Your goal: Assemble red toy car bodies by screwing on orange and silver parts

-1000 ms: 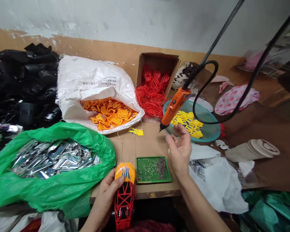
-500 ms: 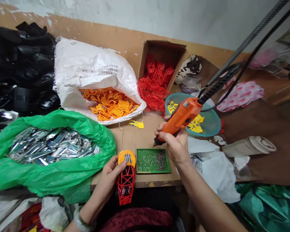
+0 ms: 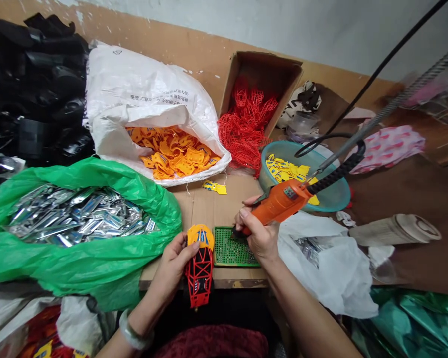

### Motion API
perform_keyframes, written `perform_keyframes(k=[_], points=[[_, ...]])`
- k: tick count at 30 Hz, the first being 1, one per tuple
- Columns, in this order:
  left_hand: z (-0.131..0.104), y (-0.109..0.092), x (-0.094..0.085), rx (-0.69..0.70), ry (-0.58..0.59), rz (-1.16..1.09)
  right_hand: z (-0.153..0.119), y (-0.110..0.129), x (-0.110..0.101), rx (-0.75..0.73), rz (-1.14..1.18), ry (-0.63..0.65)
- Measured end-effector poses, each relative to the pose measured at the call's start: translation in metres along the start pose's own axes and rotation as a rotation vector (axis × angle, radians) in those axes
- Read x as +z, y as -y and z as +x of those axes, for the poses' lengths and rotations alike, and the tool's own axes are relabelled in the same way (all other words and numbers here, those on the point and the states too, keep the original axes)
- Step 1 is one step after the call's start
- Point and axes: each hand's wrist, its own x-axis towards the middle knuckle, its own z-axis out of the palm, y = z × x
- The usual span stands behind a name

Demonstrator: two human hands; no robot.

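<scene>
My left hand [image 3: 174, 261] is closed on a toy car [image 3: 200, 268] with a yellow-orange front panel and a red lattice frame, its thumb on the panel. The car is just left of a green perforated tray [image 3: 224, 256] that holds small screws. My right hand [image 3: 260, 233] grips an orange electric screwdriver [image 3: 281, 201], tilted, with its dark nose low over the tray. The tip of the screwdriver is too dark to make out. Part of the tray is hidden behind my right hand.
A green bag [image 3: 164, 199] of silvery pieces lies left. Behind are a white sack [image 3: 149, 84] of orange panels, a cardboard box [image 3: 298, 69] of red frames and a teal basin [image 3: 341, 191] of yellow pieces. A white bag [image 3: 343, 278] lies right; a cable and spring hang above.
The screwdriver in my right hand has come down lower over the tray and lies flatter. My left hand still holds the car. The whole view has shifted a little.
</scene>
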Motion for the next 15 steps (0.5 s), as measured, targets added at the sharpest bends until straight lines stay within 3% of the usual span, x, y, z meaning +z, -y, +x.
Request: perform_keyframes(k=[15], points=[[-0.0003,-0.0015,0.0003,-0.03,0.039,0.005,-0.0035,-0.0075,-0.0019,-0.026,-0.019,0.038]])
